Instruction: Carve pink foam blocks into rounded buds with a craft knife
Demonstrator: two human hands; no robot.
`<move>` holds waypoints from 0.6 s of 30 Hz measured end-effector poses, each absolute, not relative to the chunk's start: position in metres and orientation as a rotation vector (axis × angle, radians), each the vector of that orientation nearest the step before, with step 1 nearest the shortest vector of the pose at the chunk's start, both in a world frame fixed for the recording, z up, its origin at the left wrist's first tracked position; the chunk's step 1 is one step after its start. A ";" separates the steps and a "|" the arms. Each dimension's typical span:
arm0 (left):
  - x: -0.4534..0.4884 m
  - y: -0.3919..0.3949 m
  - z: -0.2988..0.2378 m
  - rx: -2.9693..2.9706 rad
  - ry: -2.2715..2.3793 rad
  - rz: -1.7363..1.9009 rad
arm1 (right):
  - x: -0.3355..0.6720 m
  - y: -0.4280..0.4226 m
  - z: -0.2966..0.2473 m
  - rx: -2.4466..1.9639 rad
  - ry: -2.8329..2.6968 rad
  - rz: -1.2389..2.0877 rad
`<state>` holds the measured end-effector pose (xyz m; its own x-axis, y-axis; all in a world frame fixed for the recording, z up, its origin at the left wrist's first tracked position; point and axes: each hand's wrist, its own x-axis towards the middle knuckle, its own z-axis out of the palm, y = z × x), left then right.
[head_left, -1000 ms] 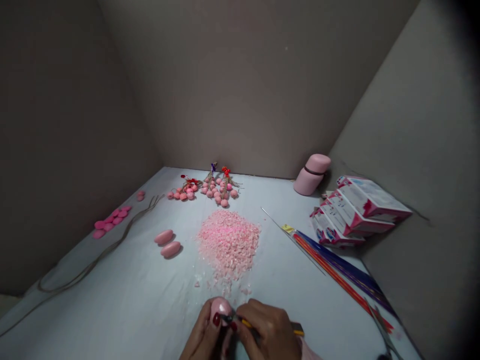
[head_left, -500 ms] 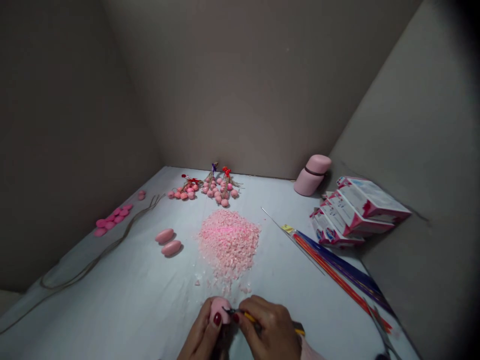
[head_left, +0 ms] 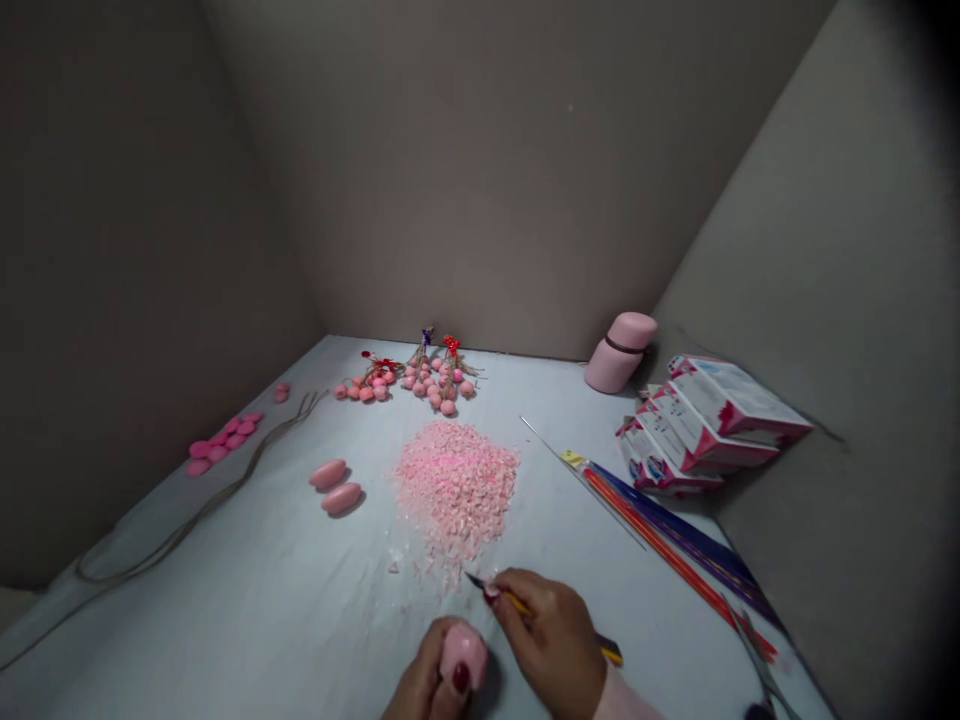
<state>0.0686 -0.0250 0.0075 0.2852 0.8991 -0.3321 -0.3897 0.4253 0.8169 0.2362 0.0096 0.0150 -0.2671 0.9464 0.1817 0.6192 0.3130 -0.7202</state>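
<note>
Going from the left, I am seeing a row of flat pink discs lying by the wall, a long cord trailing over the table, and 2 whole pink ovals waiting uncut. At the back, bunches of small pink balls are sitting tied and look finished. A large heap of pink shavings is spreading mid-table, so I am judging the carving well underway. At the near edge, my left hand is curling its fingers closed around the pink piece, which looks partly shaped. My right hand is pinching a yellow-handled knife, its blade pointing at the heap, apart from the piece. Further right, a pink bottle, stacked boxes and packed sticks are lying untouched.
</note>
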 end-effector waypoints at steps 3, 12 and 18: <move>0.072 -0.025 0.010 0.674 0.957 0.947 | 0.239 0.012 0.016 -1.384 -1.956 0.704; 0.072 -0.020 0.016 0.486 0.940 1.057 | 0.235 0.004 0.012 -1.181 -2.046 0.705; 0.075 -0.022 0.012 0.364 0.802 1.053 | 0.234 0.001 0.006 -1.078 -2.148 0.671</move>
